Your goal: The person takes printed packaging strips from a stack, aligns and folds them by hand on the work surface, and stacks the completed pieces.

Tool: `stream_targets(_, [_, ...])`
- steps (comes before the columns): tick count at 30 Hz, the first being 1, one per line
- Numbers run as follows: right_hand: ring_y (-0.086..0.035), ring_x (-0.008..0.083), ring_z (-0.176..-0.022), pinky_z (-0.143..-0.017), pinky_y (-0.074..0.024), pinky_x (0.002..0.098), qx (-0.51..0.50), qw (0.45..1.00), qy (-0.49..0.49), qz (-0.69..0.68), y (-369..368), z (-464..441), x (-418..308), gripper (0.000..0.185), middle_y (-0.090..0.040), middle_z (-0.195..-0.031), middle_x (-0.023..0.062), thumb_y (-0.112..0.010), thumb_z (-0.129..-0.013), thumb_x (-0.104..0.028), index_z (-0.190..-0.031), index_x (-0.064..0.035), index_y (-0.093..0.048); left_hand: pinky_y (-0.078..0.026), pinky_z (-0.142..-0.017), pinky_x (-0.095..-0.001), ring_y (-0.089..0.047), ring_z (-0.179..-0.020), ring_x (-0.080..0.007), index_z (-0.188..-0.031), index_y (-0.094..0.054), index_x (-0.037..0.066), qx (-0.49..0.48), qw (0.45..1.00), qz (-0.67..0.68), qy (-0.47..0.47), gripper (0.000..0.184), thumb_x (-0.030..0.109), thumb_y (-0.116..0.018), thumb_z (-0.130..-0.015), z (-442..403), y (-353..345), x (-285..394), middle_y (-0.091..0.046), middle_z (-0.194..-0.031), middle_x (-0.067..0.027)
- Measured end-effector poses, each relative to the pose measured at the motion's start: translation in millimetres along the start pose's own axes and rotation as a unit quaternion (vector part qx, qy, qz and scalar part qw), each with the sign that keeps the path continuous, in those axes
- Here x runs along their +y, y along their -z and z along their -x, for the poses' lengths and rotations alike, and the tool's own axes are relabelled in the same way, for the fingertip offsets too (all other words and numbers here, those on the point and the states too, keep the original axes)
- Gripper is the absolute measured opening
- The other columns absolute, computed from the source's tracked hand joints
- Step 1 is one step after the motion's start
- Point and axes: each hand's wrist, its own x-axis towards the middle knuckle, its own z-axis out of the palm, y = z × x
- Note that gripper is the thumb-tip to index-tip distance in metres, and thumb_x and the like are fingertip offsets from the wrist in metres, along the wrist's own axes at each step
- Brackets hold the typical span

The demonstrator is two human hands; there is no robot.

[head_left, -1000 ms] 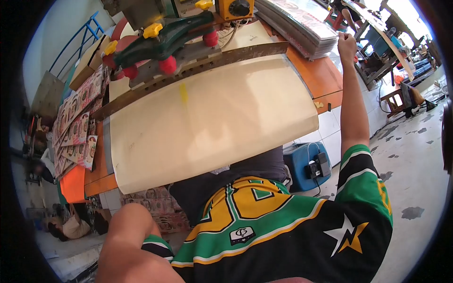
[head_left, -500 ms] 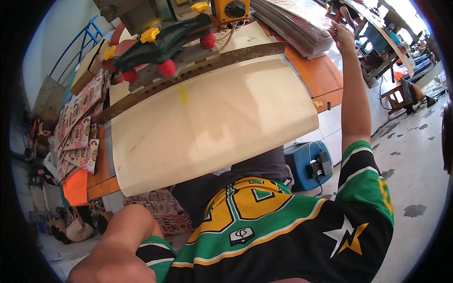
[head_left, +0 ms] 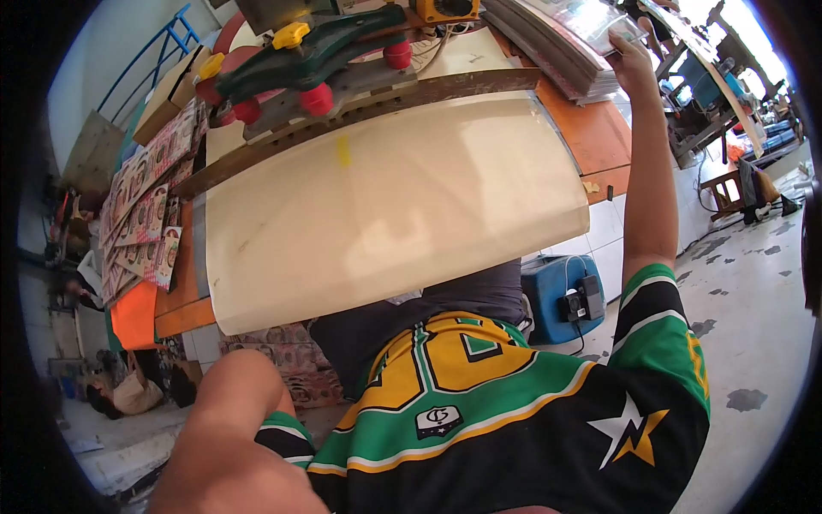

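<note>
At the upper right, my right hand (head_left: 632,62) pinches the corner of a glossy printed sheet (head_left: 591,24) on top of a tall stack of sheets (head_left: 561,56). My left arm is bent at the lower left; my left hand (head_left: 235,484) is blurred at the bottom edge, close to the camera, and its fingers are hidden. In front of my lap a large cream sheet (head_left: 385,206) lies over the orange table (head_left: 595,137), beneath a long metal bar (head_left: 360,120). Behind that bar stands a dark green clamp frame (head_left: 321,56) with yellow knobs and red feet.
Printed cards (head_left: 141,206) are piled at the table's left, above an orange sheet (head_left: 133,315). A blue box (head_left: 548,295) with a black plug stands below the table's right side. A yellow control box (head_left: 447,8) sits at the top. Other people are partly visible in the background.
My right hand has gone from beside the stack to the top sheet's corner, which is now slightly lifted. My left hand dipped toward the lower left, then shifted back right. The view has tilted slightly.
</note>
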Motion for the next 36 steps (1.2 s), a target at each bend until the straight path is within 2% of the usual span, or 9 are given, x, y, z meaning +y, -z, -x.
stream_targets(5, [-0.067, 0.0212, -0.101, -0.086, -0.06, 0.0352, 0.014, 0.997, 0.076, -0.012, -21.6, 14.0, 6.5, 0.034, -0.065, -0.115, 0.0099, -0.064, -0.096, -0.005, -0.129, 0.0003, -0.055, -0.027, -0.035, -0.0234, -0.044, -0.043, -0.0106, -0.083, -0.066, 0.007, 0.039, 0.999, 0.001, -0.038, 0.059, 0.043, -0.027, -0.11, 2.9, -0.7, 10.0, -0.052, -0.06, -0.0063])
stream_targets(10, [-0.068, 0.0236, -0.101, -0.082, -0.0614, 0.0368, 0.064, 0.992, 0.061, -0.091, -43.6, 34.8, 10.3, 0.032, -0.066, -0.113, 0.0122, -0.062, -0.096, -0.001, -0.127, 0.0, -0.054, -0.032, -0.039, -0.0241, -0.049, -0.046, -0.0114, -0.095, -0.061, 0.003, 0.001, 1.0, 0.02, -0.006, 0.051, 0.045, -0.035, -0.107, 5.9, 6.8, 3.9, -0.056, -0.064, -0.0078])
stream_targets(18, [-0.069, 0.0185, -0.097, -0.074, -0.0609, 0.0319, 0.029, 0.984, 0.176, 0.001, -50.3, 41.2, 24.1, 0.034, -0.068, -0.113, 0.0085, -0.063, -0.097, -0.007, -0.13, -0.0015, -0.055, -0.041, -0.044, -0.0252, -0.056, -0.051, -0.0126, -0.115, -0.054, -0.003, -0.06, 0.996, 0.052, 0.048, 0.053, 0.047, -0.046, -0.101, 7.7, 26.2, -6.7, -0.063, -0.07, -0.0102])
stream_targets(23, [-0.067, 0.0209, -0.103, -0.093, -0.0548, 0.0333, 0.041, 0.973, 0.215, 0.072, -20.7, 30.1, 30.8, 0.038, -0.066, -0.119, 0.0126, -0.06, -0.099, -0.004, -0.135, 0.002, -0.051, -0.046, -0.047, -0.0258, -0.061, -0.054, -0.0134, -0.127, -0.05, -0.007, -0.123, 0.984, 0.072, 0.104, 0.063, 0.048, -0.054, -0.097, 3.8, 40.2, -15.4, -0.067, -0.074, -0.0117])
stream_targets(30, [-0.063, 0.0217, -0.112, -0.096, -0.0536, 0.0349, 0.109, 0.957, 0.265, 0.049, -9.7, 74.8, 1.9, 0.037, -0.062, -0.126, 0.0136, -0.058, -0.101, -0.007, -0.135, 0.0033, -0.05, -0.053, -0.052, -0.0267, -0.068, -0.057, -0.0145, -0.144, -0.043, -0.012, -0.161, 0.948, -0.026, 0.273, 0.084, 0.05, -0.064, -0.092, 27.7, 76.6, -26.0, -0.073, -0.08, -0.0137])
stream_targets(32, [-0.062, 0.0223, -0.112, -0.097, -0.0535, 0.0358, 0.111, 0.951, 0.285, 0.047, -2.6, 95.4, -10.6, 0.037, -0.061, -0.126, 0.0138, -0.058, -0.101, -0.009, -0.135, 0.0034, -0.05, -0.052, -0.05, -0.0253, -0.066, -0.055, -0.0128, -0.14, -0.052, -0.01, -0.141, 0.936, -0.065, 0.317, 0.075, 0.042, -0.072, -0.09, 44.7, 71.0, -27.7, -0.073, -0.078, -0.0126])
stream_targets(34, [-0.062, 0.0229, -0.113, -0.097, -0.0533, 0.0368, 0.112, 0.945, 0.302, 0.047, 10.7, 113.1, -19.9, 0.037, -0.061, -0.127, 0.014, -0.058, -0.102, -0.011, -0.135, 0.0036, -0.05, -0.049, -0.047, -0.0216, -0.065, -0.051, -0.0113, -0.123, -0.067, -0.005, -0.052, 0.946, -0.256, 0.192, 0.048, 0.022, -0.08, -0.086, 61.3, 66.8, -40.5, -0.074, -0.075, -0.0106])
stream_targets(35, [-0.062, 0.0235, -0.113, -0.098, -0.0528, 0.0374, 0.145, 0.934, 0.322, 0.05, 21.9, 120.5, -24.1, 0.037, -0.061, -0.128, 0.0147, -0.059, -0.102, -0.013, -0.134, 0.0034, -0.05, -0.049, -0.047, -0.0216, -0.065, -0.051, -0.0113, -0.123, -0.067, -0.005, -0.054, 0.946, -0.257, 0.189, 0.048, 0.022, -0.08, -0.086, 70.7, 64.2, -43.6, -0.074, -0.075, -0.0106])
stream_targets(36, [-0.063, 0.0241, -0.113, -0.099, -0.0522, 0.0381, 0.177, 0.922, 0.34, 0.054, 32.2, 128.6, -27.7, 0.037, -0.061, -0.128, 0.0153, -0.059, -0.102, -0.015, -0.134, 0.0032, -0.051, -0.047, -0.046, -0.0207, -0.064, -0.051, -0.0108, -0.11, -0.069, -0.004, 0.042, 0.944, -0.25, 0.21, 0.033, 0.018, -0.079, -0.087, 80.6, 61.3, -45.8, -0.073, -0.073, -0.0113])
